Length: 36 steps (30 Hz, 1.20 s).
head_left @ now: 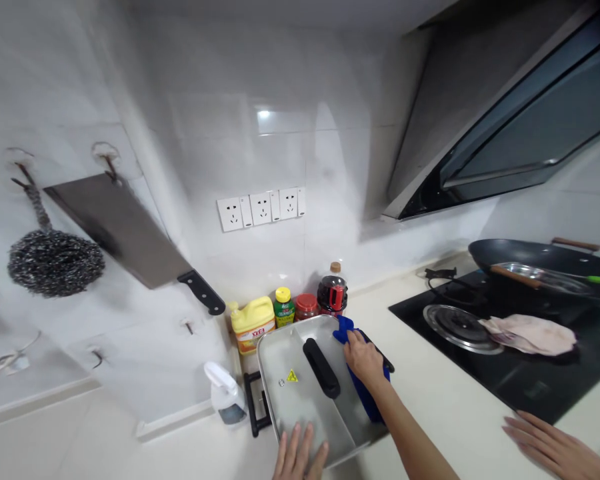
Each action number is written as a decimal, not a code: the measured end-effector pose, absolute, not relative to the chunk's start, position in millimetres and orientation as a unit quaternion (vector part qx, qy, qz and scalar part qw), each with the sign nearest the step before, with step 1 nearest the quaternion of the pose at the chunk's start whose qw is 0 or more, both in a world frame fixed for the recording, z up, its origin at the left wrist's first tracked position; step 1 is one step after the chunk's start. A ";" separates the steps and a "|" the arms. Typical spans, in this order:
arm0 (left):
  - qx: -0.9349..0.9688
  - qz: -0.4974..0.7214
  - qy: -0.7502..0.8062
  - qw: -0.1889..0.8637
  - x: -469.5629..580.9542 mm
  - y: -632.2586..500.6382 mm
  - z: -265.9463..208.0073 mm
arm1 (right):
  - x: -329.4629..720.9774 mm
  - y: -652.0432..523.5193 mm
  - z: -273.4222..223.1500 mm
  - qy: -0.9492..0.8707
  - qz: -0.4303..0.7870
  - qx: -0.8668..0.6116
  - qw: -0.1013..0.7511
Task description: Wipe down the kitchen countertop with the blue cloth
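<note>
A rectangular silver lid (pixel 300 363) with a black bar handle (pixel 321 368) and a yellow warning sticker (pixel 292 376) sits in front of me. Black side handles (pixel 257 404) stick out beyond it. My right hand (pixel 364 357) is closed over a blue cloth (pixel 363 393), pressing it to the right part of the lid, and part of the cloth hangs past the edge. At the near left corner of the lid lies my left hand (pixel 300 457), fingers spread and flat, cut off by the frame's bottom.
Behind the lid stand a yellow jug (pixel 253 323), a green bottle (pixel 284 308) and other containers. A cleaver (pixel 123 230) and a scourer (pixel 55 263) hang left. A cooktop (pixel 460 373) with a wok (pixel 525 257) is right. Another person's hand (pixel 555 443) rests at the counter's right.
</note>
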<state>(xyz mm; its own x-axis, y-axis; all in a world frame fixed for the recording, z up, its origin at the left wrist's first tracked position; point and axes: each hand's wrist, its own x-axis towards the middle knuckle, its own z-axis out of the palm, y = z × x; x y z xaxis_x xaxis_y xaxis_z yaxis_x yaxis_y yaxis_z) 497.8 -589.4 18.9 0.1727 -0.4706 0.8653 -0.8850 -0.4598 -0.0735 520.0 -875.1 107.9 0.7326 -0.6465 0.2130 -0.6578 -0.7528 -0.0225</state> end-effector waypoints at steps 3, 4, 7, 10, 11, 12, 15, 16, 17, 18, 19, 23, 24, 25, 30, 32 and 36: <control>0.746 0.417 -0.477 0.206 495.4 -583.7 26.8 | 492.9 -868.6 99.2 -0.312 0.125 0.942 0.017; 0.751 0.406 -0.481 0.199 494.3 -581.6 29.5 | 482.5 -866.5 95.9 -0.291 0.135 0.947 0.009; 0.763 0.382 -0.492 0.175 490.8 -575.8 37.0 | 450.6 -858.1 85.8 -0.233 0.156 0.960 -0.016; 0.782 0.346 -0.498 0.142 487.3 -569.9 43.5 | 423.3 -839.6 73.4 -0.219 0.168 0.961 -0.018; 0.788 0.328 -0.504 0.131 486.3 -567.8 45.6 | 415.8 -830.5 68.1 -0.223 0.172 0.959 -0.015; 0.792 0.307 -0.512 0.123 485.4 -565.7 47.7 | 409.0 -820.2 62.1 -0.230 0.176 0.957 -0.015; 0.794 0.229 -0.548 0.130 483.9 -559.9 52.1 | 392.9 -786.7 44.5 -0.236 0.187 0.952 -0.049; 0.793 0.202 -0.555 0.145 483.8 -558.3 52.3 | 389.2 -776.3 40.4 -0.231 0.188 0.952 -0.063; 0.793 0.180 -0.558 0.166 483.9 -556.9 51.4 | 386.6 -766.8 38.0 -0.224 0.189 0.953 -0.074; 0.792 0.163 -0.556 0.191 484.1 -555.6 49.2 | 385.3 -758.3 37.5 -0.216 0.190 0.954 -0.082; 0.790 0.155 -0.552 0.219 484.3 -554.3 45.7 | 385.5 -750.9 39.0 -0.205 0.186 0.957 -0.088; 0.788 0.183 -0.507 0.297 483.5 -549.5 22.5 | 402.0 -728.7 57.8 -0.144 0.122 0.978 -0.088; 0.790 0.194 -0.498 0.302 482.7 -548.3 16.0 | 409.6 -723.9 63.9 -0.133 0.107 0.982 -0.084; 0.792 0.201 -0.493 0.299 481.8 -547.2 10.0 | 418.3 -719.1 69.9 -0.126 0.100 0.984 -0.080; 0.780 0.245 -0.508 0.271 480.0 -542.0 -9.4 | 470.6 -695.2 101.9 -0.135 0.050 0.990 -0.006; 0.774 0.260 -0.519 0.253 481.4 -540.3 -13.9 | 492.3 -689.1 114.9 -0.149 0.034 0.988 0.034; 0.769 0.283 -0.527 0.224 482.9 -540.0 -23.8 | 533.0 -690.8 132.6 -0.157 0.041 0.986 0.044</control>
<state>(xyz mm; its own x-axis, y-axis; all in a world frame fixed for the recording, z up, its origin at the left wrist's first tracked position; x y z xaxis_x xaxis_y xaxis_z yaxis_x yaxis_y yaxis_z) 482.9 -540.0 -23.8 0.2839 -0.6845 0.6715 -0.9380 -0.3435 0.0464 533.0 -690.8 132.6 0.9474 -0.3056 0.0951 -0.3129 -0.9470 0.0733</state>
